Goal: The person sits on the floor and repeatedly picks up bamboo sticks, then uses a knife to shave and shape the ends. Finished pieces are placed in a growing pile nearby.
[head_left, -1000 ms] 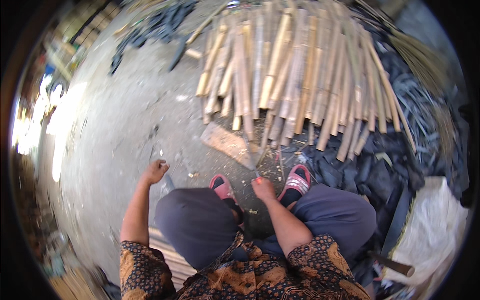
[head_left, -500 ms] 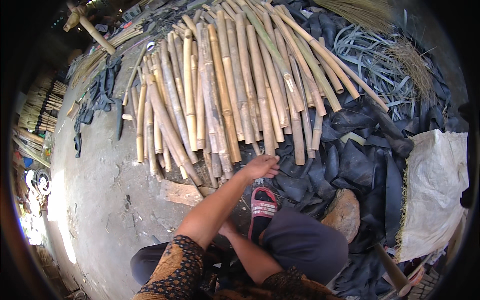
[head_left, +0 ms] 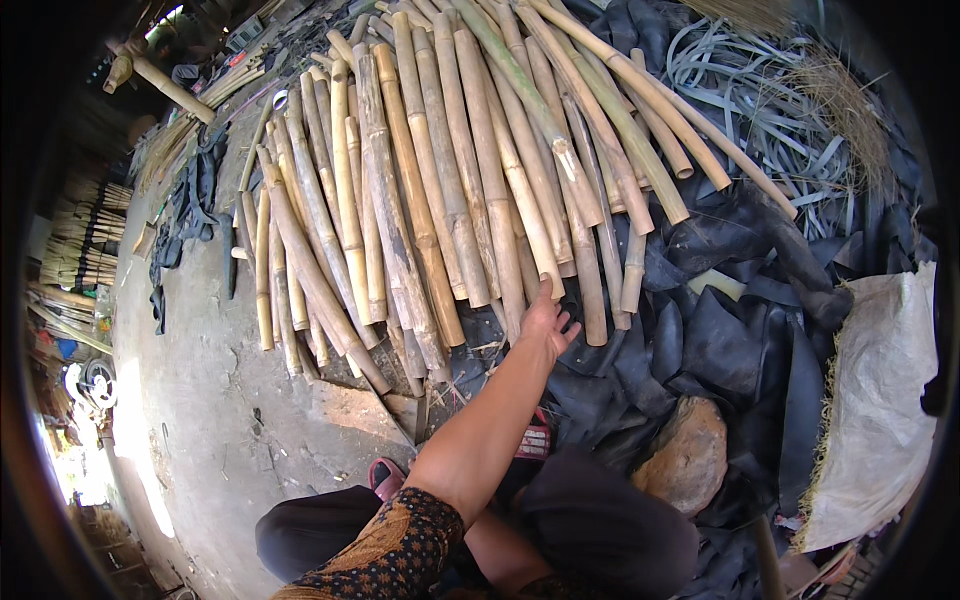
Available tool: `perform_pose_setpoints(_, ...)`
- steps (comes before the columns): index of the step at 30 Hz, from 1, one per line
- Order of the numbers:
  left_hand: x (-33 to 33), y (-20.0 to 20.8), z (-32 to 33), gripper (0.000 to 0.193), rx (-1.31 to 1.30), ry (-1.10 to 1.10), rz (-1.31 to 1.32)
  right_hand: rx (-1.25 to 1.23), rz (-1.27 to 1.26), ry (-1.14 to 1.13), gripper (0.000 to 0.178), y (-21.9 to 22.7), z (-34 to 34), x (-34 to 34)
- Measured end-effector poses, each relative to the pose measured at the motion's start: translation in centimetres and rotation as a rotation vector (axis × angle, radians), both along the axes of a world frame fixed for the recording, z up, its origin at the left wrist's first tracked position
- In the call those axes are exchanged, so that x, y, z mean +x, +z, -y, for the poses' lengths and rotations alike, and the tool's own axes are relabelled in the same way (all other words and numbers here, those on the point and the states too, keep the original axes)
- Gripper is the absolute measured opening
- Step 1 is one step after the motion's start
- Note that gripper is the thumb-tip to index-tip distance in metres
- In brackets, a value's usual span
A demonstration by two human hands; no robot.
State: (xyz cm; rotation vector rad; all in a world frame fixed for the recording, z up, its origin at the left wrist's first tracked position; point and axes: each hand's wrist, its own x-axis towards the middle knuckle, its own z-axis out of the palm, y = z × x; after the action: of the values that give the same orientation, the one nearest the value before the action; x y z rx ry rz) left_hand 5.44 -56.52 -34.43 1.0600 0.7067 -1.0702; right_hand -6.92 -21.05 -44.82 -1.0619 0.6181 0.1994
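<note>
My left hand (head_left: 546, 322) reaches forward over the near ends of a large pile of cut bamboo poles (head_left: 430, 200). Its thumb lies at the end of one bamboo pole (head_left: 532, 235), and its other fingers are spread apart to the right, so the hand is open. My right forearm (head_left: 500, 552) passes under the left arm, which hides the right hand. Left of the left forearm, a thin dark strip (head_left: 392, 418) slants across a flat wooden board (head_left: 350, 408); whether a hand holds it cannot be seen.
Black rubber sheets (head_left: 710, 345) cover the ground at right, with a rough stone (head_left: 685, 455) and a white sack (head_left: 875, 400). Pale strips (head_left: 740, 110) lie tangled behind. Concrete floor (head_left: 210, 420) stretches leftward. My feet wear pink sandals (head_left: 384, 478).
My left hand has moved forward from beside the pile to a bamboo pole's end, and its fingers have spread. My right wrist, partly seen before, is now behind the left arm. The view has shifted.
</note>
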Motion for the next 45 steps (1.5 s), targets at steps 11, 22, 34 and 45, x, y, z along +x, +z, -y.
perform_pose_setpoints(11,2.7,17.3,-17.2,0.066,-0.846,-0.124,0.376,-0.536,-0.196,0.382,0.060,2.0,3.5,3.9)
perform_pose_setpoints(22,-1.1,20.9,-27.6,0.058,-0.469,-0.442,0.580,-0.402,-0.263,0.201,0.027,5.0,3.1,2.6)
perform_pose_setpoints(34,8.7,26.4,-38.6,0.044,0.511,-0.563,1.299,-0.572,-0.337,0.325,0.044,6.7,4.1,1.3)
perform_pose_setpoints(45,0.4,14.1,-75.8,0.028,1.055,0.317,1.095,-0.812,-0.275,0.428,0.047,6.2,4.9,0.6)
